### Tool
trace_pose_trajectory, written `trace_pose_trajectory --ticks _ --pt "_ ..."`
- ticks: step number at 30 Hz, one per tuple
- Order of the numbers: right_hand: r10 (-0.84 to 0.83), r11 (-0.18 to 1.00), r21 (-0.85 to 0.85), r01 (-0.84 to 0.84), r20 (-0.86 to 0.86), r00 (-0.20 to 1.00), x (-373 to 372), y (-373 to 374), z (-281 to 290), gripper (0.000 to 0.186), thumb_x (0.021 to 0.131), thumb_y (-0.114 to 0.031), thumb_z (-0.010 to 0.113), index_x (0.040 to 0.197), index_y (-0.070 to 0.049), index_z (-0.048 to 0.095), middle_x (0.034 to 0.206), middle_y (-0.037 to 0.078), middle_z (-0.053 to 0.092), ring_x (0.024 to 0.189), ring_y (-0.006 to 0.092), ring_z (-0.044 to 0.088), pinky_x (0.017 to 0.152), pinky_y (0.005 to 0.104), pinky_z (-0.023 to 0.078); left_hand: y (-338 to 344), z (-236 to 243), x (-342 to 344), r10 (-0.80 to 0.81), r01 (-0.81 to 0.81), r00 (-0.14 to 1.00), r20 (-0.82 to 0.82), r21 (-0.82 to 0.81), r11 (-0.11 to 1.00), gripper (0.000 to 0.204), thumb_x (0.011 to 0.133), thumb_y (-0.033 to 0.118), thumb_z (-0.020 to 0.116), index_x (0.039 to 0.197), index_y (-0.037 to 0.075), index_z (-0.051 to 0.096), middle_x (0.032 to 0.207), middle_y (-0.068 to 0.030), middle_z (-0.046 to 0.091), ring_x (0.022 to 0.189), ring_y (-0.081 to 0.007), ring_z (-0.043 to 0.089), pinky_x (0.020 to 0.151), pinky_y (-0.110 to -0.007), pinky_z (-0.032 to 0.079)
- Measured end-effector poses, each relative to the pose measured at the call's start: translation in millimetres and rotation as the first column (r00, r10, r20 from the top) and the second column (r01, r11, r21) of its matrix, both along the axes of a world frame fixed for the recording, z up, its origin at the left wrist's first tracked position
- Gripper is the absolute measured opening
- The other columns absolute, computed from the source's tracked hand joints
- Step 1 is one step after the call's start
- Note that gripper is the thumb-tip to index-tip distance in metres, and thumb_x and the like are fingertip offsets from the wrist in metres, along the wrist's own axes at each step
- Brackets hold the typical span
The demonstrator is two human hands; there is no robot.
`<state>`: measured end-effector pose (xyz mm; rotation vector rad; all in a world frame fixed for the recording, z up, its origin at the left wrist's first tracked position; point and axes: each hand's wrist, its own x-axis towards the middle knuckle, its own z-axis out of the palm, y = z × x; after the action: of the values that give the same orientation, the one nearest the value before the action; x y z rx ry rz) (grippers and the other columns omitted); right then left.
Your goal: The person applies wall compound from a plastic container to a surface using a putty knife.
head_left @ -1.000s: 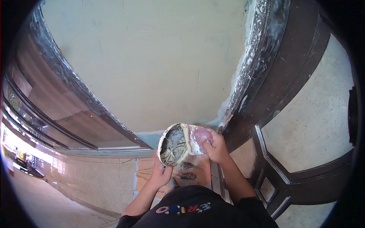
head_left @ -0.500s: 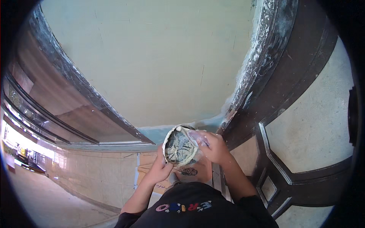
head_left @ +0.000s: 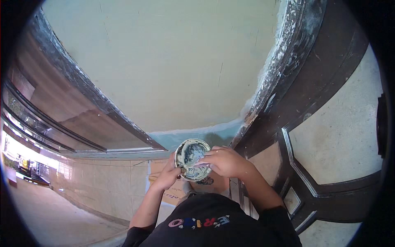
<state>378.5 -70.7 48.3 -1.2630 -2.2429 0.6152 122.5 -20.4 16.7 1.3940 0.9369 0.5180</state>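
A round tub (head_left: 190,178) with a rim crusted in pale paint or filler is held in front of my waist. My left hand (head_left: 168,174) is closed on its left side, thumb over the rim. Inside, the wall and bottom are streaked white, grey and green. My right hand (head_left: 225,162) reaches over the right rim with its fingers pinched together. Between them is a small pale lilac-white piece (head_left: 201,164), dipping into the tub. Its kind is too unclear to name, and my fingers partly cover it.
Ahead rises a pale green wall (head_left: 164,78) with a blue lower band, framed by dark, paint-spattered trim (head_left: 273,78). Dark panelled woodwork (head_left: 300,164) stands close on my right. Below lie cardboard (head_left: 173,195) and a tiled floor. To the left is a glazed brown frame (head_left: 78,113).
My right hand has moved down and slightly left, from the tub's upper right rim into its opening. The tub has tilted and shifted slightly, still in my left hand.
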Motion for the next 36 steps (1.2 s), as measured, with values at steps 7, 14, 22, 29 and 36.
trace_pose_trajectory --ticks 7,14,22,29,36 --pt "0.154 0.987 -0.042 -0.158 -0.082 0.985 20.8 16.5 -10.2 0.038 0.076 -0.008 0.060 0.112 -0.014 0.069 0.107 0.009 0.067 0.095 0.0329 0.060 0.090 0.0415 0.047 1.9 -16.6 5.0 0.013 -0.010 0.999 0.044 -0.081 0.997 0.073 0.079 0.003 0.048 0.148 0.013 0.028 0.119 -0.0030 0.052 0.088 -0.0105 0.051 0.061 -0.024 0.044" --pt "-0.062 0.929 -0.312 -0.196 -0.658 0.751 45.2 13.5 -4.6 0.027 0.090 -0.003 0.057 0.116 0.002 0.064 0.108 0.011 0.067 0.103 0.0180 0.061 0.093 0.0325 0.046 3.1 -18.9 -5.1 0.137 -0.055 0.960 0.245 -0.314 0.948 0.074 0.075 0.000 0.047 0.146 0.012 0.032 0.124 -0.0054 0.053 0.100 -0.0151 0.058 0.068 -0.027 0.054" --pt "-0.256 0.959 -0.275 0.072 -0.726 0.639 48.9 12.9 8.6 0.027 0.096 -0.011 0.058 0.119 0.003 0.059 0.111 0.006 0.065 0.104 0.0124 0.057 0.092 0.0291 0.045 13.8 -14.6 -4.5 0.227 0.022 0.821 0.524 -0.427 0.904 0.070 0.074 -0.003 0.047 0.143 0.007 0.032 0.121 -0.0142 0.056 0.099 -0.0248 0.065 0.072 -0.039 0.063" --pt "-0.304 0.862 -0.014 0.507 -0.814 0.494 54.5 19.0 56.6 0.026 0.095 -0.011 0.058 0.117 0.003 0.059 0.106 0.007 0.066 0.099 0.0120 0.059 0.089 0.0285 0.046 37.9 -21.4 -26.5 0.196 0.104 0.746 0.637 -0.402 0.910 0.067 0.079 -0.003 0.051 0.143 0.004 0.031 0.120 -0.0166 0.057 0.089 -0.0254 0.069 0.068 -0.039 0.064" --pt "-0.508 0.371 0.480 0.795 -0.611 0.606 72.7 29.5 149.8 0.028 0.093 -0.012 0.055 0.118 0.000 0.060 0.105 0.022 0.066 0.099 0.0329 0.066 0.088 0.0376 0.049 62.9 -8.0 -43.5 0.194 0.047 0.757 0.624 -0.348 0.936 0.054 0.085 0.003 0.046 0.138 0.001 0.037 0.110 -0.0172 0.062 0.077 -0.0235 0.070 0.058 -0.035 0.064"
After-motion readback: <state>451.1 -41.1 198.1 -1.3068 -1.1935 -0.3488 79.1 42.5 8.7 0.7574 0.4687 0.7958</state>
